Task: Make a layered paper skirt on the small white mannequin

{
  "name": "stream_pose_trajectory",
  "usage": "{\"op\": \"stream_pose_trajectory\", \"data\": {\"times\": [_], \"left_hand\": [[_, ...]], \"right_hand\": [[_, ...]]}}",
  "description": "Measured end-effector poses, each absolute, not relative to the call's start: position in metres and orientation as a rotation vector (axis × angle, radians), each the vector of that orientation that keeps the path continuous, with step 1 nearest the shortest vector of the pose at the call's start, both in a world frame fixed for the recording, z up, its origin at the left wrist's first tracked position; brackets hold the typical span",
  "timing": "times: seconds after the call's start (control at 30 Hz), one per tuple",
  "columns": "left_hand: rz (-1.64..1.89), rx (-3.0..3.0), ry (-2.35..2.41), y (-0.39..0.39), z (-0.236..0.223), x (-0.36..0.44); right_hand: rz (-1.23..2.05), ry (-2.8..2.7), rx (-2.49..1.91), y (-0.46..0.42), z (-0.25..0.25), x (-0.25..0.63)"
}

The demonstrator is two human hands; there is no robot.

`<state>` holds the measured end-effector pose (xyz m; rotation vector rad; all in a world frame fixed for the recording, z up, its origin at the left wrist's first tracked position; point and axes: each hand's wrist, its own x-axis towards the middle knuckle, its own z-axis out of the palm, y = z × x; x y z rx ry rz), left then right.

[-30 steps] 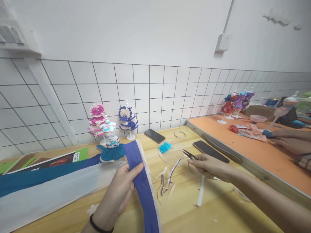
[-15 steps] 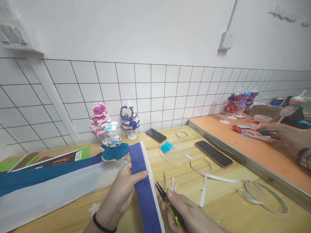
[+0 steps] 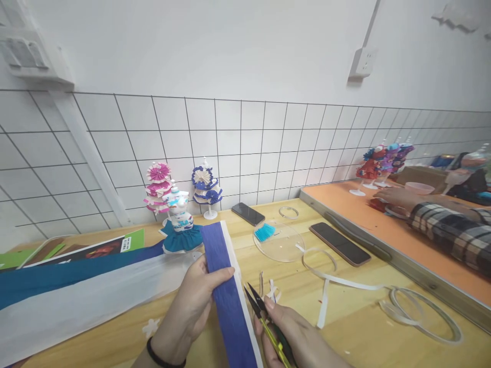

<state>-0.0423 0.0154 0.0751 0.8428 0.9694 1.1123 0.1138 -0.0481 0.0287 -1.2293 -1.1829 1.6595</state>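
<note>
My left hand (image 3: 199,286) pinches a long strip of blue crepe paper (image 3: 230,301) with a white edge, thumb on top and fingers behind. In my right hand (image 3: 287,327) are thread snips (image 3: 264,319) with black blades and yellow handles. Their blades stand apart, just right of the strip's white edge. Behind my left hand a small dress form (image 3: 180,217) wears a teal skirt with a white top. Teal and white paper strips (image 3: 95,291) lie at the left.
A clear disc (image 3: 286,240) holds a fringed blue piece (image 3: 264,232). Phones (image 3: 339,243), white tape (image 3: 356,282) and tape rings (image 3: 456,327) lie around it. Dressed forms (image 3: 207,191) stand by the wall. At the right, a co-worker's plaid sleeve (image 3: 448,230) crosses an orange board (image 3: 333,197).
The snips' blades have spread wider and their tips sit slightly higher. My left hand keeps its hold on the strip. The co-worker's arm has reached farther across the orange board.
</note>
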Motion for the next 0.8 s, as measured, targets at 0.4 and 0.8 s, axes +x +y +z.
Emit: {"op": "stream_pose_trajectory", "data": {"times": [0.4, 0.8], "left_hand": [[1.069, 0.87, 0.94, 0.013, 0.078, -0.042], [1.023, 0.865, 0.977, 0.012, 0.076, -0.042]], "right_hand": [[1.716, -1.097, -1.101, -0.035, 0.022, 0.108], [1.595, -1.007, -0.987, -0.033, 0.028, 0.123]]}}
